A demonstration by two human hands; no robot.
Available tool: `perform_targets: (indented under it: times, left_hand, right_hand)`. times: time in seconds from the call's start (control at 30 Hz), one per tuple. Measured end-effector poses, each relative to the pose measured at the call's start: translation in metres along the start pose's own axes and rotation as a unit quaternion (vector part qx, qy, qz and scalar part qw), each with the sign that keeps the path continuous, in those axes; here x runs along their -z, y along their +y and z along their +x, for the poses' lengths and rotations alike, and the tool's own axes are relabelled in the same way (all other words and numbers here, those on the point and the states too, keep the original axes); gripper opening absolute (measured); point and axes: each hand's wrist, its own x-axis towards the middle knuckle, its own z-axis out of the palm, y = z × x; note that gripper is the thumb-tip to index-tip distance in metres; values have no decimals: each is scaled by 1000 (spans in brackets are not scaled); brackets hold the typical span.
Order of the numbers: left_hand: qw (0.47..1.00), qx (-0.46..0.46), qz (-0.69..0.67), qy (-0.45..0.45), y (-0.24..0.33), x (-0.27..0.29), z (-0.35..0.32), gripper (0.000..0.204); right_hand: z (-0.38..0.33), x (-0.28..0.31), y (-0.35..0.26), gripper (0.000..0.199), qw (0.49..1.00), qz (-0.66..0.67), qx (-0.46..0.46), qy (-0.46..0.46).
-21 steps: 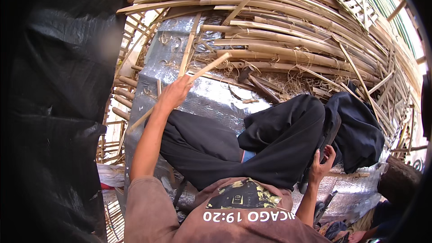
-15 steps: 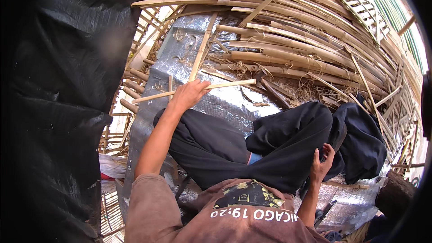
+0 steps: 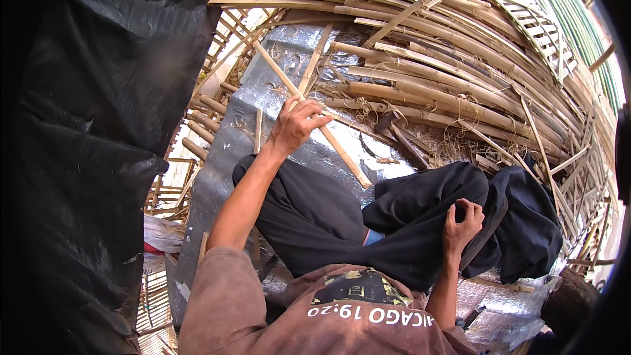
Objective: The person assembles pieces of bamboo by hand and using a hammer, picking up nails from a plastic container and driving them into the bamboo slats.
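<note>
My left hand (image 3: 296, 123) is closed around a flat, pale bamboo strip (image 3: 345, 157). The strip slants from far left to near right over the silvery sheet, its near end close to my knees. Beyond the hand, another bamboo strip (image 3: 317, 58) lies on the sheet, and the held one crosses its near end. Beside my right knee, my right hand (image 3: 463, 223) hovers over the black trousers (image 3: 420, 200), its fingers bent and apart from the thumb. Nothing shows between them.
Long split bamboo pieces (image 3: 453, 92) are piled ahead and to the right, with shavings (image 3: 440, 135) along their near side. A woven bamboo panel (image 3: 536, 26) rests on the pile. Black plastic sheeting (image 3: 98, 158) hangs at left. Silvery sheet (image 3: 227, 138) covers the seat.
The held strip has swung from nearly crosswise to a steep slant, its right end now nearer me. My left hand has turned with it. My right hand's fingers have curled more.
</note>
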Motion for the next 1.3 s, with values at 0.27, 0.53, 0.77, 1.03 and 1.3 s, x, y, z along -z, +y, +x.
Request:
perform_targets:
  times: [0.27, 0.53, 0.77, 1.03, 1.3]
  left_hand:
    - [999, -20, 1, 43, 14, 3, 3, 33]
    - [994, -67, 67, 53, 37, -5, -1, 34]
    - [992, -107, 39, 57, 41, -10, -2, 32]
    - [990, -118, 21, 71, 50, -9, 1, 32]
    - [969, 234, 63, 39, -3, 47, -5, 46]
  right_hand:
    - [13, -14, -20, 16, 991, 129, 9, -38]
    - [-10, -38, -99, 39, 785, 509, -103, -338]
    - [-34, -56, -130, 50, 872, 357, -25, -333]
    - [-35, -80, -141, 33, 824, 379, -87, -411]
    - [-30, -70, -102, 12, 784, 485, -165, -350]
